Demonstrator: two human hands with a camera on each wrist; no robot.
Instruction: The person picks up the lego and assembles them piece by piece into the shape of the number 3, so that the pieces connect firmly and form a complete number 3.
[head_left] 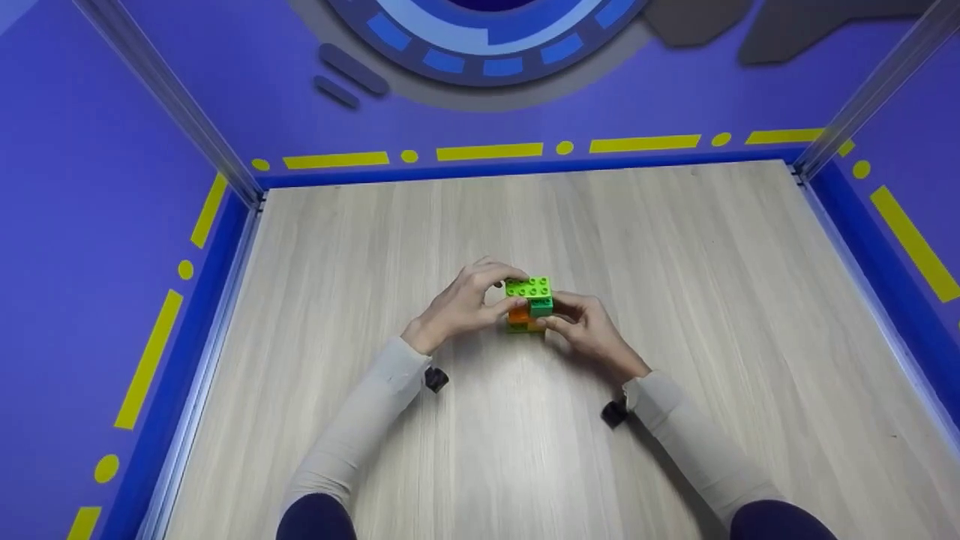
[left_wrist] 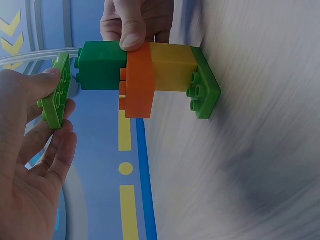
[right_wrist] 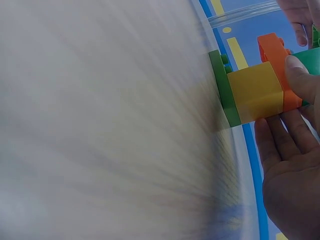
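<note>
My left hand (head_left: 461, 306) pinches a thin lime-green building brick (left_wrist: 57, 94) with two rows of studs, thumb on one face and fingers on the other. Right of it, my right hand (head_left: 594, 328) grips a stack of bricks. From the bottom, the stack has a flat green brick (left_wrist: 207, 92), a yellow brick (left_wrist: 172, 65), a thin orange brick (left_wrist: 141, 85) and a darker green brick (left_wrist: 102, 65). The right thumb lies near the join of orange and green. In the left wrist view, a gap separates the lime-green brick from the green brick's studs. The stack stands upright at the tabletop.
A pale wood-grain tabletop (head_left: 337, 262) lies under both hands. Blue-purple panels (head_left: 487, 124) with yellow dashes enclose its back and sides, with metal rails (head_left: 180, 442) along the side edges. Small black devices (head_left: 436, 379) sit at the wrists.
</note>
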